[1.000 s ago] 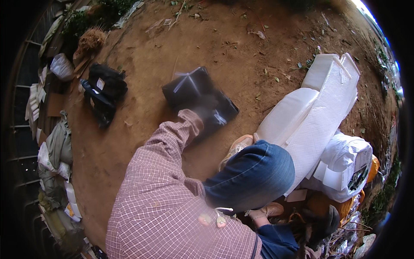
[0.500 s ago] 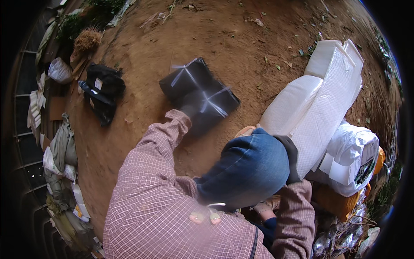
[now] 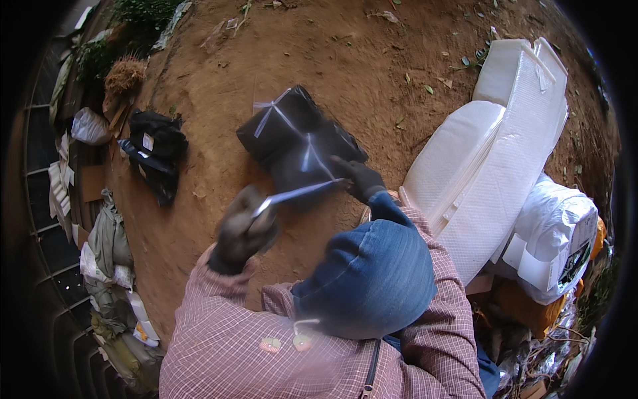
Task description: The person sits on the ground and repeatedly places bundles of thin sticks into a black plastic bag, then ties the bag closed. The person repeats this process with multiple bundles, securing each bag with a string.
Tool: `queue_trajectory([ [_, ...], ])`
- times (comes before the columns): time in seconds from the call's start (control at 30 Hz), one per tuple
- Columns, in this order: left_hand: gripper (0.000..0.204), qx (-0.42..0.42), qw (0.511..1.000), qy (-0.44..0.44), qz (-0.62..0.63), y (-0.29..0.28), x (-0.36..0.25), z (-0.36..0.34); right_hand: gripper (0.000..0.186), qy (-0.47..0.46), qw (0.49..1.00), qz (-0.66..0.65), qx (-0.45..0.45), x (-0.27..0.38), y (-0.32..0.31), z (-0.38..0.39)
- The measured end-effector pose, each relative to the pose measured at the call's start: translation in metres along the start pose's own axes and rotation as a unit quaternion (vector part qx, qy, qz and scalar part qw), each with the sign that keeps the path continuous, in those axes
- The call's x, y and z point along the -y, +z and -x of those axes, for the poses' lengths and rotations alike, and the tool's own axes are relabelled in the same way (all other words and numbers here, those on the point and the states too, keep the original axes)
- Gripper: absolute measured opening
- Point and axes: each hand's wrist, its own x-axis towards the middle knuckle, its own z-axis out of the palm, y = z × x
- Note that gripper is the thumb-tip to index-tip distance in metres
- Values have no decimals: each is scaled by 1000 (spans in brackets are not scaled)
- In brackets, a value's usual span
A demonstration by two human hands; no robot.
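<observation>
Black bundle (image 3: 282, 146), apparently of plastic, lying on bare brown dirt (image 3: 199, 166) just ahead of the denim-covered knee (image 3: 365, 286), in much the same place as half a second ago. White ties (image 3: 273, 106) across its far left part, as before. Changed since the earlier frame: left hand (image 3: 246, 229) no longer down at the bundle's near left edge, but raised and drawn back toward the body, blurred with motion. Changed too: right hand (image 3: 364, 179) gone from beside the knee and the white padded panels (image 3: 492, 159), now over at the bundle's right edge, with the forearm reaching round the outer side of the knee. New as well: pale strip (image 3: 299, 192) stretched nearly straight between both hands, slanting up from left to right across the bundle's near part.

Left fingers closed in a fist, pinching the strip's near end. On the right, index finger extended toward the bundle's top and other fingers curled, with the strip's far end meeting them; impossible to tell whether pinched there or merely touched.

Relative to the grip: bundle forward and to the right of the left fist, near but apart from it; just to the left of the right hand, directly beside its fingertips, with contact hard to judge. Strip in front of the bundle's near part as seen from above, partly covering it.
</observation>
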Motion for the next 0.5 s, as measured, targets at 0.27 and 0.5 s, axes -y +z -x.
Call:
queue_trajectory([
  [0.27,18,224,963,148,18,19,-38,19,34,-83,988,-122,-51,32,25,-16],
  [0.5,56,-336,921,100,-173,-128,63,-16,34,-112,770,-628,1,66,-102,-21],
])
